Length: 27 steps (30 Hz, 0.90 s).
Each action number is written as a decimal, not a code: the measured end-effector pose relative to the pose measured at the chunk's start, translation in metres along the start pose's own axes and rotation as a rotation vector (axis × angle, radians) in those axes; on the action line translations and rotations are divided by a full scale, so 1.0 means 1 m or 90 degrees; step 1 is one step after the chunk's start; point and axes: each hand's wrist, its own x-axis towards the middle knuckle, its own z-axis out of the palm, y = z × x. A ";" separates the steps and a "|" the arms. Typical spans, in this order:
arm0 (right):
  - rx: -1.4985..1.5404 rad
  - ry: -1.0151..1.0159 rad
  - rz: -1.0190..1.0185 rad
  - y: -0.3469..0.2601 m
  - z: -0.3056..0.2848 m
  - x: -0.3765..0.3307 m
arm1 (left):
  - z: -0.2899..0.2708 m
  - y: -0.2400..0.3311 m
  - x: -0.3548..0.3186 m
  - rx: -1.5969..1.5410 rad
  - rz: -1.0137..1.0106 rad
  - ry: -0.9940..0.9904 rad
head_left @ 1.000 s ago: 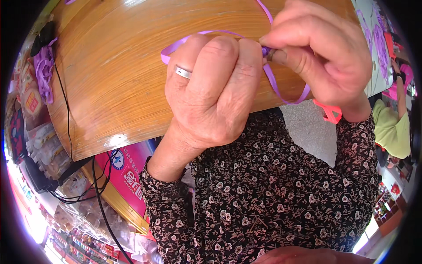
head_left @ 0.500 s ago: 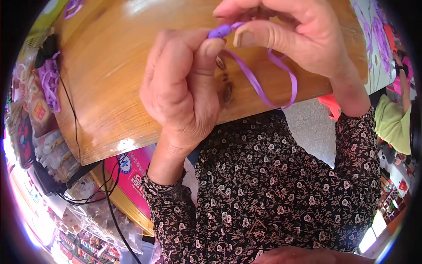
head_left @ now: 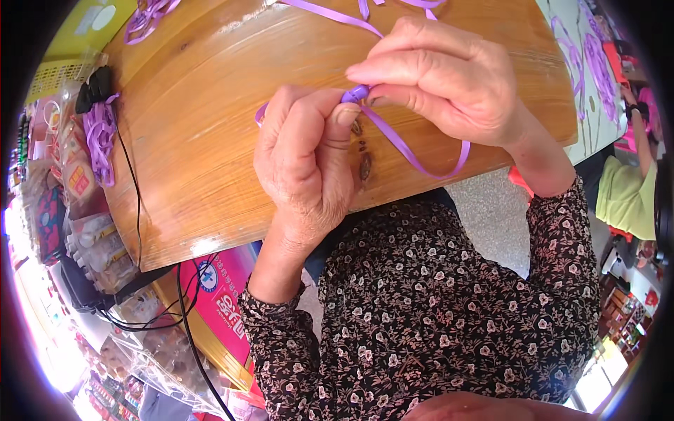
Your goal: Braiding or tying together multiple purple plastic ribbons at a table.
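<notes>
Between the thumb and bent fingers of my left hand (head_left: 305, 158) is a small, tight, folded purple piece (head_left: 356, 93) that looks made of ribbon. My right hand (head_left: 449, 84) meets its other end, thumb and fingers pinched at the ribbon there; the fingertips partly hide what they grip. A narrow purple ribbon (head_left: 404, 149) hangs from the piece in a loop below my right hand. Another bit of ribbon (head_left: 261, 114) shows beside my left fingers. Both hands are above the wooden table (head_left: 210, 140), near its front edge.
More purple ribbon (head_left: 337, 15) lies at the table's far side. A ribbon bundle (head_left: 100, 140) hangs at the left edge near a black cable (head_left: 130, 175) and bagged goods (head_left: 98, 245). A yellow basket (head_left: 67, 70) stands far left. At right, another person's green garment (head_left: 625, 196) shows.
My view has shifted, so both hands sit lower in the picture and ribbon at the far side shows. My right fingers have come closer together at the small piece, and the hanging loop has changed shape.
</notes>
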 end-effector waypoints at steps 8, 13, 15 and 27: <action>-0.009 0.003 -0.093 0.003 0.000 0.002 | 0.000 -0.001 -0.002 -0.008 -0.034 -0.026; -0.040 -0.037 -0.128 0.002 -0.005 -0.001 | 0.002 -0.003 -0.001 0.057 0.059 -0.055; -0.054 -0.046 -0.154 -0.003 -0.015 0.003 | 0.001 -0.004 -0.001 0.076 0.082 -0.067; 0.066 -0.238 -0.043 0.000 -0.016 -0.004 | 0.004 -0.009 -0.004 0.181 0.204 -0.128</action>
